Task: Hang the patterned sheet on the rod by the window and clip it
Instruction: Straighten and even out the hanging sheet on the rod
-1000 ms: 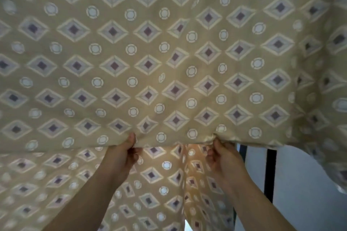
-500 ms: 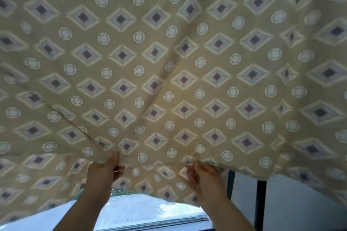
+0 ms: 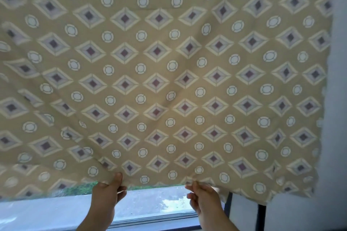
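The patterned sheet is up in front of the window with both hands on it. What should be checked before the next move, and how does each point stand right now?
1. Left hand pinching the lower edge of the patterned sheet: ok.
2. Right hand pinching the same edge: ok.
3. Sheet spread fairly flat between the hands: ok, only soft creases running toward the left grip.
4. Sheet over the rod: cannot tell, no rod is in view.
5. Clip at hand: cannot tell, none is visible.
6. Window covered: not ok, a strip of glass shows below the lifted edge, and the wall on the right stays bare.
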Demonstrator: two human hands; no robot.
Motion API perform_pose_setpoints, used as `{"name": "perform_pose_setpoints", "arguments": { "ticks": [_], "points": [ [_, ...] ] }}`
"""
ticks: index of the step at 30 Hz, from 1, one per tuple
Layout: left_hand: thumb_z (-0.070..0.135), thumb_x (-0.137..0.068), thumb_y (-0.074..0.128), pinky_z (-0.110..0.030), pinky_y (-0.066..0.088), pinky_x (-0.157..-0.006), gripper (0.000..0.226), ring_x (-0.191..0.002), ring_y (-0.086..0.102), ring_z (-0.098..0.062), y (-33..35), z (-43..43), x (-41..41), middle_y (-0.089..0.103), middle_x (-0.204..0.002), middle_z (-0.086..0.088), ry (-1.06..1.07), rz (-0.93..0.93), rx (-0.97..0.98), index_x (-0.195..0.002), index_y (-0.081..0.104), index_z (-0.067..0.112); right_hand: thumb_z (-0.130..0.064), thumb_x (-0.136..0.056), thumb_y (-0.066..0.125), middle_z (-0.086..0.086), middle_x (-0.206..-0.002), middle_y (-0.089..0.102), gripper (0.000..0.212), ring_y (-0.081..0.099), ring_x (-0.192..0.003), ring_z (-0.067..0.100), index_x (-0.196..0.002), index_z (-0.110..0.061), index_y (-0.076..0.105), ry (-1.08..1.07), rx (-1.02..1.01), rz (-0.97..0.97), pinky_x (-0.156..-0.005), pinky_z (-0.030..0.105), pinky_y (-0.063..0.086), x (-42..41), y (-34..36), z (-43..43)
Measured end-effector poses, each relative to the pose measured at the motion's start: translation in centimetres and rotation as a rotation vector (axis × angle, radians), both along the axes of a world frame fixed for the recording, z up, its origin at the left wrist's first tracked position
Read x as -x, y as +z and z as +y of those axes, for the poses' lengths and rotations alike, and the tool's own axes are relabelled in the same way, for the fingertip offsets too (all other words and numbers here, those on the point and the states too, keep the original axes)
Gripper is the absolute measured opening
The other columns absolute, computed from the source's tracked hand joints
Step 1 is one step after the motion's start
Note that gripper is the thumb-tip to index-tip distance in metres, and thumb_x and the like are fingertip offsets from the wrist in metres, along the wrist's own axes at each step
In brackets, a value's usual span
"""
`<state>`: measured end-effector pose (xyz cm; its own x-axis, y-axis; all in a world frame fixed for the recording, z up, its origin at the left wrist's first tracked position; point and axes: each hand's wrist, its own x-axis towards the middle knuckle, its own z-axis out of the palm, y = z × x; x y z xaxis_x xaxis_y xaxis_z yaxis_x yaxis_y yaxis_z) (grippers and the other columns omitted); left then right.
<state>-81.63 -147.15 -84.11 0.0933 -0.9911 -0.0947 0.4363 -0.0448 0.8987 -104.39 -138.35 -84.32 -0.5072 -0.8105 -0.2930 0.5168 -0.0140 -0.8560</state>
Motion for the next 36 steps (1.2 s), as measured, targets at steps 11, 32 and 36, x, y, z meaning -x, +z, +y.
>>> {"name": "perform_pose_setpoints", "arguments": {
  "ticks": [11,32,36],
  "points": [
    [0.036,-0.064,0.086,-0.046,0.054,-0.088,0.085,-0.135,0.04,-0.032,0.7,2.4,6.4,0.044,-0.143,-0.012,-0.482,0.409,-0.1,-0.138,0.047,0.02,0.002,-0.095,0.046,0.018,-0.113,0.059,0.02,0.063,-0.094,0.028,-0.111,-0.001,0.056,0.215,0.235,-0.368,-0.065,0.032,0.058,4.8,0.8,3.5],
    [-0.007,-0.092,0.049,-0.028,0.061,-0.066,0.032,-0.083,0.073,-0.014,-0.5,3.5,7.2,0.077,-0.093,-0.001,-0.34,0.31,0.062,-0.104,0.065,0.017,-0.006,-0.091,0.063,0.006,-0.081,0.064,0.003,0.057,-0.07,0.019,-0.091,-0.008,0.062,0.038,0.077,-0.193,-0.057,0.025,0.049,2.7,-1.1,3.2],
    [-0.007,-0.092,0.051,-0.031,0.061,-0.071,0.029,-0.086,0.073,-0.016,0.0,3.8,7.1,0.076,-0.096,-0.003,-0.314,0.337,0.043,-0.103,0.066,0.016,-0.011,-0.089,0.068,0.004,-0.089,0.067,0.005,0.061,-0.075,0.017,-0.093,-0.012,0.065,0.042,0.023,-0.133,-0.063,0.025,0.052,2.7,-0.3,3.2]
  ]
}}
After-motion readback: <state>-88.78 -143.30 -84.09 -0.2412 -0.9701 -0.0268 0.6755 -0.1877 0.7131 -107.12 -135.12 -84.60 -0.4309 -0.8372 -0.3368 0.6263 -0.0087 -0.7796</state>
